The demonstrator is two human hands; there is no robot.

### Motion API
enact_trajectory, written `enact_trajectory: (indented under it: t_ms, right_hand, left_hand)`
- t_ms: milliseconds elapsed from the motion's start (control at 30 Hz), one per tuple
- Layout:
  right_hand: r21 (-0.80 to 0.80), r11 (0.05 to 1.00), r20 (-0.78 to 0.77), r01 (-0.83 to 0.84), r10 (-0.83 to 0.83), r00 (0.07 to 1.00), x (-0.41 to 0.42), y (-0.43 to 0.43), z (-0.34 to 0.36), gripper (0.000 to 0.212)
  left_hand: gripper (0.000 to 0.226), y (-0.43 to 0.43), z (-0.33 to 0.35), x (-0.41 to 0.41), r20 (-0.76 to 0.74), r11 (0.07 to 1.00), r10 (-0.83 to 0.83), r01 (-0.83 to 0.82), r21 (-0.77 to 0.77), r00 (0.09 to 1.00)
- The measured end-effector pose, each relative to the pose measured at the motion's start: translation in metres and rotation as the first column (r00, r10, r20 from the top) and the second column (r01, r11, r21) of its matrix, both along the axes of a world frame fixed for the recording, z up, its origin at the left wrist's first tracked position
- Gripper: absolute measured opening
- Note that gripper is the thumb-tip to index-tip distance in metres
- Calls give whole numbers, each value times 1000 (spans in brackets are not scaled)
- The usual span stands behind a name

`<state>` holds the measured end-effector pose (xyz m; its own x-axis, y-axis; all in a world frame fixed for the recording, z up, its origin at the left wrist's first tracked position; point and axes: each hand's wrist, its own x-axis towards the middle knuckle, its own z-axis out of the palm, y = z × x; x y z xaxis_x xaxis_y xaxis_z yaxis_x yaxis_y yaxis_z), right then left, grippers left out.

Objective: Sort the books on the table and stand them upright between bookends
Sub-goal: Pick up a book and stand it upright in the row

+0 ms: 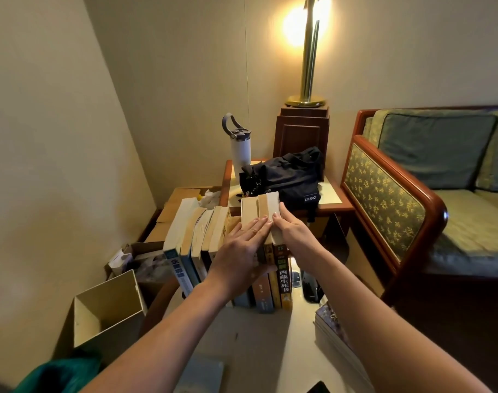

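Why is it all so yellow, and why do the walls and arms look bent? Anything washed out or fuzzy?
Head view: the lit lamp tints the room warm, and its glow on the wall is blown out white. The wide lens bows the wall lines and stretches the forearms. The row of books is fairly sharp, while the green cloth in the bottom left corner is soft and dim.

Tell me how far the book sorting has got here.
Done: most books stand in a row, the left ones leaning. In hand: left hand and right hand rest on the right-end books. Left: a flat stack lies at the table's right edge.
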<state>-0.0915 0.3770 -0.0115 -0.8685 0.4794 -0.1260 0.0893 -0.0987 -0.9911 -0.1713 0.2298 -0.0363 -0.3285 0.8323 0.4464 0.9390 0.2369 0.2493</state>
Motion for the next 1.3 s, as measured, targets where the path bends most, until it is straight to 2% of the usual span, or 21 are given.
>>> enact_trajectory:
  t_ms: [233,367,533,767,933,1067,1167,1233,1300]
  right_hand:
    - [45,998,-19,36,-35,999,21,-4,-7,51]
    - [10,999,-27,48,-47,999,32,-8,-9,48]
    - [39,993,-23,115,-114,993,46,-17,-15,47]
    - [124,985,17,123,-126,992,81,-27,-15,47]
    - [198,969,25,145,-153,988,121,-34,-14,46]
    - [219,962,48,165,-180,983,159,-35,-21,44]
    - [314,935,84,166,-201,976,189,-31,-31,45]
    - [358,921,122,156,-211,970,207,-26,-39,48]
    - [404,902,172,154,-240,956,224,-16,-49,51]
  left_hand:
    - [87,1,11,10,-29,997,15,-17,-77,999]
    - [87,1,11,13,-78,995,16,-23,-93,997]
    - [87,0,11,22,-142,995,8,-22,-100,990]
    - [81,-8,13,48,-180,999,17,-26,-47,983]
    - [75,-24,-3,84,-62,997,19,-14,76,998]
    - [73,-33,-29,118,14,994,9,-10,109,1000]
    - [73,-30,-43,144,81,996,-19,12,92,997]
    - [76,-25,-50,160,223,998,-23,9,62,975]
    - [83,-17,-59,174,402,1000,4,-11,15,916]
